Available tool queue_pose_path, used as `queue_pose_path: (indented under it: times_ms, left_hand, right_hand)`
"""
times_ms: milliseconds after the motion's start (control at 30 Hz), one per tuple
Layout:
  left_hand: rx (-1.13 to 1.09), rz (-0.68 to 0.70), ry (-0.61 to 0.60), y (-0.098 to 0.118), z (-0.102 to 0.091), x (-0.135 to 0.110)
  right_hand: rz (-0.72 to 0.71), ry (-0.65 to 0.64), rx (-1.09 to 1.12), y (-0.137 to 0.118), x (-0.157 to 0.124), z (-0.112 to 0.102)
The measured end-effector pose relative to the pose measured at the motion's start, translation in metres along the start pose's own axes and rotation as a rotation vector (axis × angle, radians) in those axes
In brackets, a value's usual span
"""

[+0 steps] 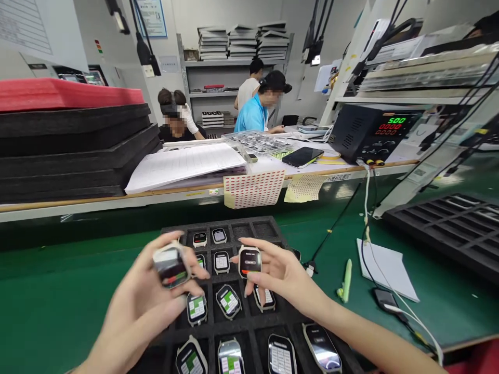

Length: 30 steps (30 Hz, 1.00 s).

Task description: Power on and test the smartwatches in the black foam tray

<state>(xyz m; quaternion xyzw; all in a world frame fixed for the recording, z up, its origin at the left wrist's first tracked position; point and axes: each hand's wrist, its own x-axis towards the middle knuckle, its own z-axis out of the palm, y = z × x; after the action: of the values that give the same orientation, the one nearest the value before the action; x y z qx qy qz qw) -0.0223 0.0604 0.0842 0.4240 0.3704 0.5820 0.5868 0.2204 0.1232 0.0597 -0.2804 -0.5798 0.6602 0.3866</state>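
Observation:
My left hand (pixel 156 291) is closed around a smartwatch body (pixel 171 266) without a strap, its screen tilted and partly blurred. Between the fingers of my right hand (pixel 280 270) a second smartwatch body (pixel 250 261) is gripped by its edges, its dark screen showing small text and an orange strip. Both hands are above a black foam tray (pixel 249 324) with square compartments. Several more watches lie in it, among them a lit watch (pixel 228 301) with a green and white screen just below the hands. My fingers hide some compartments.
Stacked black foam trays (pixel 74 150) under a red foam sheet (pixel 70 95) fill the left shelf. A power supply (pixel 376 134), a phone (pixel 303 157) and papers (pixel 187 163) sit on the shelf ahead. On the right are a green pen (pixel 345 280), cables and another foam tray (pixel 448 234). Co-workers sit beyond.

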Motion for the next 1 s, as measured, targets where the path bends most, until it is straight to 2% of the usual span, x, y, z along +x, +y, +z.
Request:
queue_pose_path:
  times_ms: [100,167,267,367,467,567,833,1000]
  left_hand:
    - [0.034,-0.099,-0.072,-0.016,0.018,0.02]
    - [0.057,-0.099,-0.1,-0.028,0.023,0.028]
    - [0.054,-0.058,-0.124,-0.042,0.02,0.033]
    - [-0.006,-0.056,-0.198,-0.05,0.015,0.033]
    - [-0.056,-0.08,-0.259,-0.053,0.013,0.031]
    - [-0.05,-0.093,-0.258,-0.054,0.014,0.03]
    - [-0.029,-0.086,-0.197,-0.053,0.01,0.031]
    - [-0.068,-0.036,-0.261,-0.054,0.008,0.03]
  right_hand:
    - [0.02,-0.019,0.009,0.006,0.002,-0.002]
    - [0.011,-0.026,0.024,0.005,0.002,-0.004]
    - [-0.026,-0.011,0.013,0.004,0.003,-0.006]
    - [-0.026,0.02,-0.05,0.007,0.005,-0.006]
    - [0.005,0.046,-0.11,0.01,0.007,-0.005]
    - [0.005,0.044,-0.12,0.01,0.006,-0.004]
    - [-0.006,-0.108,0.031,0.01,0.004,-0.005]
    - [0.0,-0.058,-0.009,0.011,0.004,-0.003]
